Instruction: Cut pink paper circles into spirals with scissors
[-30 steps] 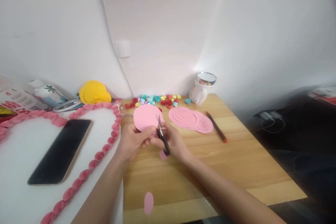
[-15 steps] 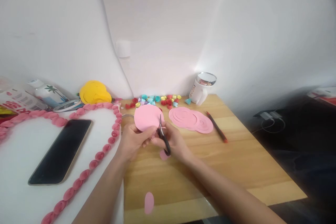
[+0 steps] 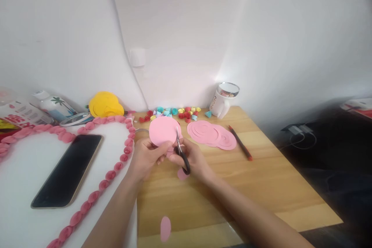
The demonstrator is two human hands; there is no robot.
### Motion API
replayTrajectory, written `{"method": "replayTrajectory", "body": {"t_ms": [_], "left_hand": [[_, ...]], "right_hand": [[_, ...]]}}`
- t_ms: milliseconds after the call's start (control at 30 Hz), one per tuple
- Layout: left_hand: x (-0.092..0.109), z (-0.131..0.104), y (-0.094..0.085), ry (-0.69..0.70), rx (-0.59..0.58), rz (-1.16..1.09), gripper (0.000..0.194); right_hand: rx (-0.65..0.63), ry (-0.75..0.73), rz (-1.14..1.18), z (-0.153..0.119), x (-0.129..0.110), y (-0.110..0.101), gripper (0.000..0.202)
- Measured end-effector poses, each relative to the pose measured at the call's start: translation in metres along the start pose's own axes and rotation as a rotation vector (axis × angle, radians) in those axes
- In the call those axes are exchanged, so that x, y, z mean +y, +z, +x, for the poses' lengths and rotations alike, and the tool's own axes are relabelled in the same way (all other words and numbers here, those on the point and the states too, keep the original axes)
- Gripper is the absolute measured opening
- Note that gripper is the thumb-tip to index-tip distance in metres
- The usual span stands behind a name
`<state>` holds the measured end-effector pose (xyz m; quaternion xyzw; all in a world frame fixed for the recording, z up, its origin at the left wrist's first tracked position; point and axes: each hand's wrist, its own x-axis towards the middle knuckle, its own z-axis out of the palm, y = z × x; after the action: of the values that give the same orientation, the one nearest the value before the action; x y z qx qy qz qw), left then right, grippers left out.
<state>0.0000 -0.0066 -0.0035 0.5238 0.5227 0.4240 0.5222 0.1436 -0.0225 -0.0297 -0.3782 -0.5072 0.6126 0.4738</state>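
Observation:
My left hand [image 3: 147, 155] pinches the lower edge of a pink paper disc [image 3: 163, 130] and holds it up over the wooden table [image 3: 261, 178]. In my right hand [image 3: 194, 159] are black-handled scissors [image 3: 180, 153], whose blades point up into the disc's right edge. A small pink scrap [image 3: 182, 174] lies just under my right hand. Another pink scrap [image 3: 165, 228] rests near the table's front edge.
A stack of pink spiral-cut discs [image 3: 211, 135] and a red pen [image 3: 240, 147] lie to the right. Small coloured paper rolls [image 3: 171, 112] and a white mug [image 3: 223, 100] stand at the back. On the left, a white board [image 3: 26, 186] edged with pink paper roses holds a black phone [image 3: 68, 170].
The view has shifted slightly, so everything sits a little lower in the picture. The hands, disc and scissors keep nearly the same pose.

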Motion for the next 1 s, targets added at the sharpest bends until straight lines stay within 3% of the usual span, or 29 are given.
{"method": "replayTrajectory", "body": {"t_ms": [433,700,1000], "left_hand": [[0.0036,0.0007,0.0019,-0.034,-0.018,-0.098,0.023],[-0.0004,-0.0012,0.0019,-0.017,-0.011,0.029,0.023],[0.0039,-0.0012,0.0019,-0.011,-0.014,0.011,0.020]], "right_hand": [[0.002,0.016,0.040,0.0009,0.0085,0.0002,0.049],[0.004,-0.057,0.019,0.0017,0.0088,-0.0002,0.050],[0.009,-0.051,0.001,0.0014,0.0087,-0.0017,0.049]]}}
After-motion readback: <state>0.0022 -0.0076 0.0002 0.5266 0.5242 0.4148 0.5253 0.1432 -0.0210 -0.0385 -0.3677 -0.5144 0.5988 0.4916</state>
